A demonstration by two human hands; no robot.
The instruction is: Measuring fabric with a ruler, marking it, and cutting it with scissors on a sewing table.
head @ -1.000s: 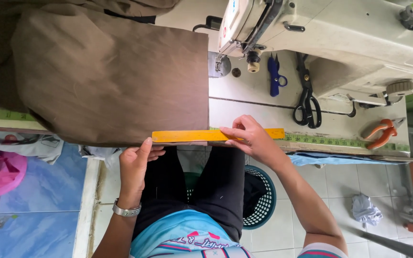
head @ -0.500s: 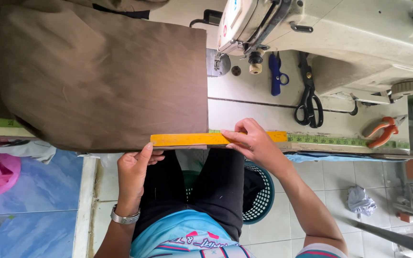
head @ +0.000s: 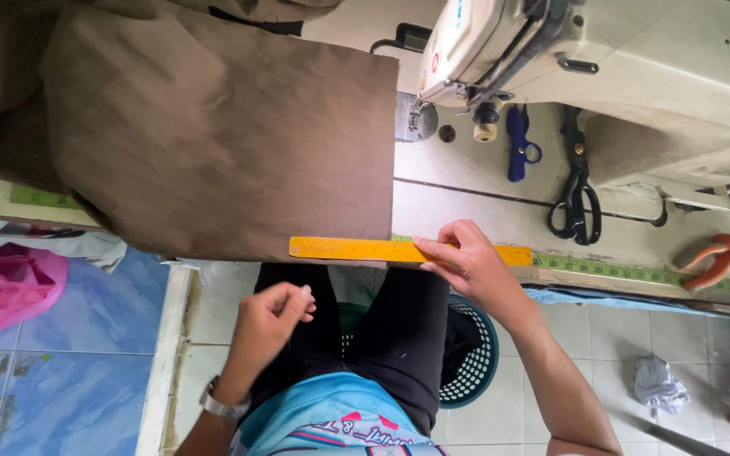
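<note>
Two hands: right hand (head: 471, 266) pressing yellow ruler (head: 356, 249) flat at brown fabric (head: 230, 143) edge; left hand (head: 268, 321) below, fingers curled, pinching something small.

Light blue printed shirt (head: 340, 418), black trousers (head: 399, 338), silver wristwatch (head: 221, 408)

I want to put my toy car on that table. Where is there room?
Bare room lies between the brown cloth and black scissors, above the yellow ruler. Under the sewing machine it's crowded with tools.
</note>
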